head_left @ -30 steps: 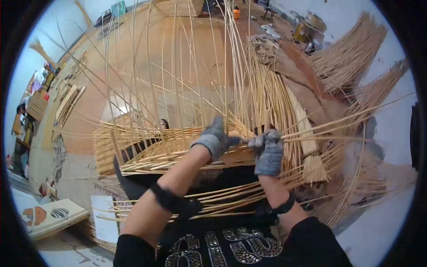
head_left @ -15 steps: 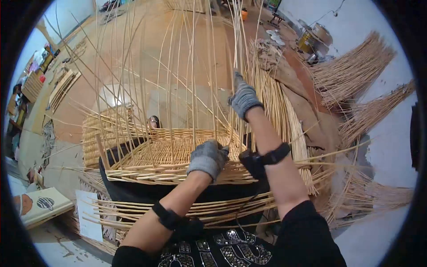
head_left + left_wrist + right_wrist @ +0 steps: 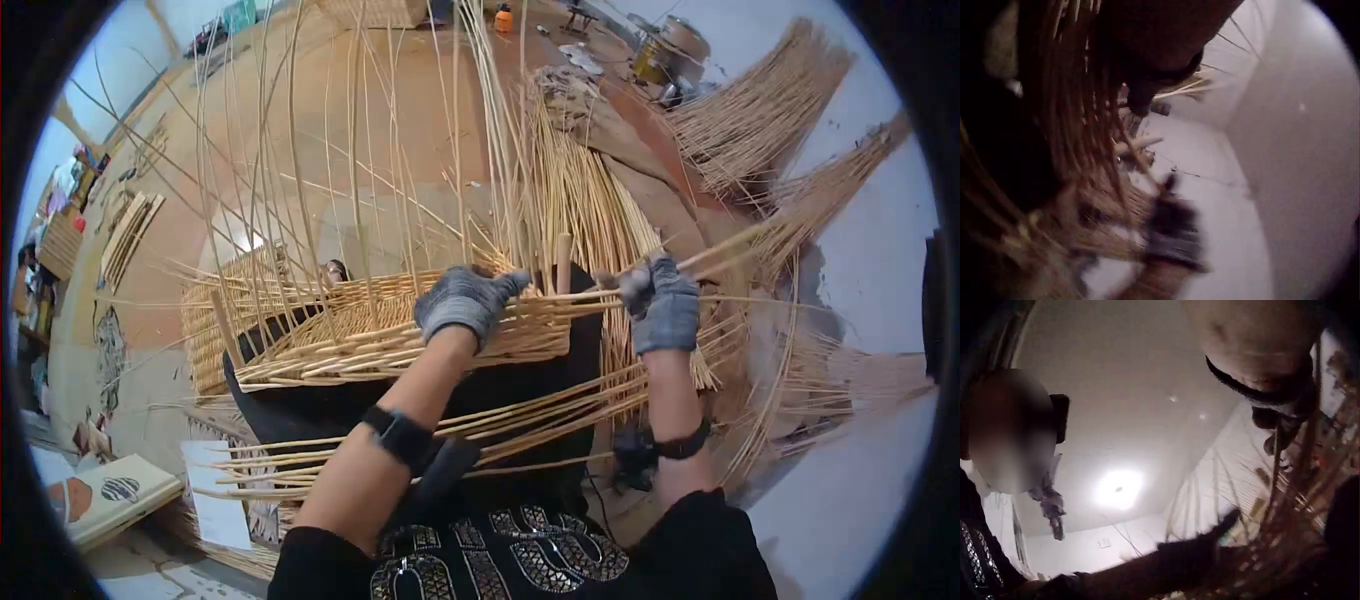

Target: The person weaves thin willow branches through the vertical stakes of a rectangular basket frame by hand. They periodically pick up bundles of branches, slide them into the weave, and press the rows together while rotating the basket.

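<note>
A half-woven wicker basket (image 3: 320, 362), with tall upright stakes (image 3: 355, 150) along it, sits tilted over dark cloth in front of the body. My left hand (image 3: 468, 302), in a grey knit glove, grips the basket's near rim toward its right corner, thumb side pointing right. Beyond that corner, my gloved right hand (image 3: 665, 308) holds thin willow rods (image 3: 603, 296) that run out from the weave; their far ends trail off blurred to the right. The left wrist view shows the right hand (image 3: 1172, 228) dim and blurred.
Loose rods (image 3: 540, 420) lie across the lap below the basket. A thick bundle of peeled rods (image 3: 590, 200) lies behind the right corner, and brushy bundles (image 3: 765, 110) lean at the wall. A flat woven panel (image 3: 225, 310) lies left; a box (image 3: 115, 500) stands front left.
My right hand went from the basket's corner up and forward beside the upright rods, then came back down to the right with rods in it. The left hand stayed near the rim.
</note>
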Motion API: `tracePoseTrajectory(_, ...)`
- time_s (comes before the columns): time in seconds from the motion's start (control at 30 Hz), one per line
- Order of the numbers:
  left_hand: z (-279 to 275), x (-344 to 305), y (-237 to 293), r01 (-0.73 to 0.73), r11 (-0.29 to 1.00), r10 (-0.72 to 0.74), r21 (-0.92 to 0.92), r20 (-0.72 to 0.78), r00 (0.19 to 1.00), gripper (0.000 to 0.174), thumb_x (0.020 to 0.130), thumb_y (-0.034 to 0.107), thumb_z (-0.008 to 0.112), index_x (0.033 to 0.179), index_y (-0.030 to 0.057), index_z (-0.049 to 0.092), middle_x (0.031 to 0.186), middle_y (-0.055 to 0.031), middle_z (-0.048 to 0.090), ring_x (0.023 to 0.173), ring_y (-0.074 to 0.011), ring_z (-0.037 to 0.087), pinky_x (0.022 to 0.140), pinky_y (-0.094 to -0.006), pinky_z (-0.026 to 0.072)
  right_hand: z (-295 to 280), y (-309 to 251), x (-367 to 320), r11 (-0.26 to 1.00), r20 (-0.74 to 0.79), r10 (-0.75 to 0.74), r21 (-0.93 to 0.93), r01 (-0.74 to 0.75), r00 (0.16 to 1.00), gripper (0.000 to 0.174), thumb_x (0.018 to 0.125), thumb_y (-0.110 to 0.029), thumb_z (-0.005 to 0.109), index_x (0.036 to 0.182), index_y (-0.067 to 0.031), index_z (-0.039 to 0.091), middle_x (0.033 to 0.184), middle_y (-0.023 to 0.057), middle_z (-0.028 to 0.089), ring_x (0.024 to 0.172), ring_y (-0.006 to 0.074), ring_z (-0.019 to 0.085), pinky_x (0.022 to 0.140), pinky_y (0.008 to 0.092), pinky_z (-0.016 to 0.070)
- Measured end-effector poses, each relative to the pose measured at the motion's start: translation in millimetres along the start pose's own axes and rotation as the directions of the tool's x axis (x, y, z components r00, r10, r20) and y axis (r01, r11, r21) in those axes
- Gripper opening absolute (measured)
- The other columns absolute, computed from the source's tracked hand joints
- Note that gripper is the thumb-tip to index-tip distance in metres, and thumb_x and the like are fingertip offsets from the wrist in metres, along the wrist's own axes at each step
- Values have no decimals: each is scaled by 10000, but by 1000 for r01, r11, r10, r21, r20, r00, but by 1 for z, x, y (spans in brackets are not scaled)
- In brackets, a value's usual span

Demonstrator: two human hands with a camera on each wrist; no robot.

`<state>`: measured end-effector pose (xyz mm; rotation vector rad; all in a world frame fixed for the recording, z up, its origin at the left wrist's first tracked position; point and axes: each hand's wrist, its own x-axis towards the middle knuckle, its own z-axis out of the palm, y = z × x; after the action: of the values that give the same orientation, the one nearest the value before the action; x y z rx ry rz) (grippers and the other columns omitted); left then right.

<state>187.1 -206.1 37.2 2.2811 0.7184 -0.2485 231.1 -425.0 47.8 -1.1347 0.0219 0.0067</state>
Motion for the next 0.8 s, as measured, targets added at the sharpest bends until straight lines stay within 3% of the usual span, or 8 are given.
tracePoseTrajectory(0.13,-16,-10,13,61,998,-61,-1,58,996,742,638,591,656,1192,114,533,1109,-139,593,1064,-287,540,916,-377,378,21,-9,-9,991,150,-132,-5,134,980,346,888,-382,501,830,-41,517,600,70,545,499,171,557,544,325,537)
tracePoseTrajectory(0.17,-12,-16,10,-165,982,177,87,-161,971,756,626,553,675,1222,122,495,1134,-123,565,1072,-281,522,918,-392,369,-5,-16,2,978,155,-20,-203,52,988,382,875,-417,504,856,-35,521,605,70,555,496,175,562,562,337,545)
tracePoseTrajectory(0.27,21,-43,-14,-580,674,738,457,-385,555,750,660,364,672,1299,147,347,1207,-82,432,1103,-247,439,901,-480,331,-20,-53,-10,671,56,472,-670,-318,880,645,736,-564,602,1029,3,507,834,147,596,743,262,614,818,463,493)
tracePoseTrajectory(0.3,41,-36,-22,-551,636,764,540,-340,549,734,657,396,659,1280,150,359,1167,-79,444,1073,-250,448,876,-483,335,-4,-40,-26,481,265,161,-862,159,951,692,698,-557,630,1063,13,486,931,174,559,852,290,569,876,486,428)
tracePoseTrajectory(0.37,75,-16,-36,-477,541,803,692,-258,537,709,651,461,635,1240,157,383,1088,-74,468,1014,-258,467,827,-489,344,28,-15,-47,-360,822,-135,-561,745,554,806,622,-542,684,1131,34,443,1125,228,484,1069,346,479,992,533,298)
tracePoseTrajectory(0.57,84,-3,-42,-543,607,728,581,-132,673,393,800,246,474,1188,183,445,938,-69,505,843,-236,508,732,-434,379,2,55,-33,-319,631,62,-721,615,773,635,665,-266,612,1195,15,407,1150,207,429,1144,371,376,1035,461,219)
tracePoseTrajectory(0.67,40,-25,-64,-686,500,852,529,-161,497,543,743,330,589,1239,173,435,1064,-131,497,992,-293,487,837,-439,377,5,45,-41,-446,621,-40,-712,542,783,663,672,-293,645,1228,-12,419,1157,190,443,1142,351,388,1014,444,253)
tracePoseTrajectory(0.8,-75,-58,-194,-574,658,751,488,-480,452,553,696,328,690,1144,70,494,1074,-163,509,1016,-328,489,903,-430,390,111,42,-97,-45,913,-39,-408,912,407,750,631,-409,685,1235,-38,439,1073,163,459,1080,327,417,992,444,273)
